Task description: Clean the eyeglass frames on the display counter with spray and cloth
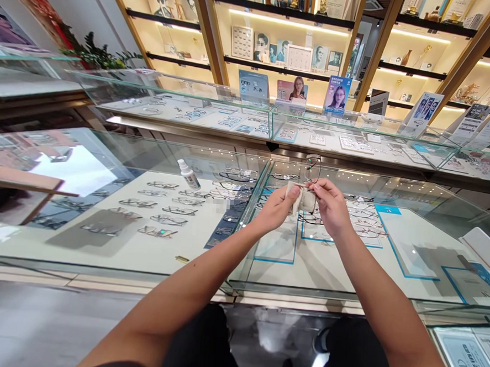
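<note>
To the right of the white bottle (189, 175), the eyeglasses (319, 169) were between my left hand (279, 208), pinching a beige cloth (306, 201) against them, and my right hand (331, 206), which gripped their frame.

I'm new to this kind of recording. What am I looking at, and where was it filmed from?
There is no machine here: the bare arms belong to a person wearing a camera on their head, looking forward and down. The left hand holds a pale cloth; the right hand grips eyeglasses, one rim sticking up above the cloth. Below is a glass counter with a white bottle on top and rows of spectacles displayed under the glass.
</note>
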`<control>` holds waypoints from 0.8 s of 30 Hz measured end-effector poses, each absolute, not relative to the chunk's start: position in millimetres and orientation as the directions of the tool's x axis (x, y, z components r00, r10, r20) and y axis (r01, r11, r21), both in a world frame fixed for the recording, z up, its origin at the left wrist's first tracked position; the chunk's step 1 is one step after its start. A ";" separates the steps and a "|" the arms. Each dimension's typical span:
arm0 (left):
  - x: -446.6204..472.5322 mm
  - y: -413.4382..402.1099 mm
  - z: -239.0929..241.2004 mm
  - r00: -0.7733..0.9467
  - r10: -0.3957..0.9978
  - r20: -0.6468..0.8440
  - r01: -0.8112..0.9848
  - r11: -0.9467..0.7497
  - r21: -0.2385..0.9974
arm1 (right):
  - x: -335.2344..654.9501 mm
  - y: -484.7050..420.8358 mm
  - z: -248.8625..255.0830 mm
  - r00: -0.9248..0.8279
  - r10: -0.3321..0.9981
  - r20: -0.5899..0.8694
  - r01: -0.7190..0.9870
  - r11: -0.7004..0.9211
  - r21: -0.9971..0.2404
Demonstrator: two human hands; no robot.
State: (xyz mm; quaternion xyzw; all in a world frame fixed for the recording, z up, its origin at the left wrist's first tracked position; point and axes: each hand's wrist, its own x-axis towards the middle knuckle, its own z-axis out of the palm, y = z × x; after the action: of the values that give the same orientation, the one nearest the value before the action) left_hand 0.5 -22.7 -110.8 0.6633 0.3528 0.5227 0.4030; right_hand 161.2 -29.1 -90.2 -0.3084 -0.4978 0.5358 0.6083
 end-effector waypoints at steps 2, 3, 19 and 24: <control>-4.1 -17.6 -111.1 0.150 0.924 0.351 0.038 -0.360 0.932 | 164.6 -26.8 -89.8 -0.058 0.955 0.291 -0.303 0.261 -0.917; -6.3 -14.5 -111.7 0.120 0.940 0.319 0.022 -0.324 0.946 | 165.8 -25.9 -90.0 -0.058 0.952 0.299 -0.275 0.273 -0.922; -13.1 -6.5 -111.2 0.225 0.937 0.269 -0.251 -0.211 0.945 | 156.8 -31.3 -98.7 -0.223 0.937 0.271 -0.066 0.262 -0.963; -17.7 -7.8 -105.1 0.257 0.940 0.226 -0.316 -0.140 0.938 | 157.7 -31.8 -97.6 -0.210 0.940 0.268 -0.111 0.249 -0.962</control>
State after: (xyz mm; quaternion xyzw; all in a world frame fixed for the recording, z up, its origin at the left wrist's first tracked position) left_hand -17.7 -7.8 -105.1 0.5328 0.2926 0.5348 0.5870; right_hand 157.7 -31.8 -97.6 -0.3497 -0.5932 0.5031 0.5222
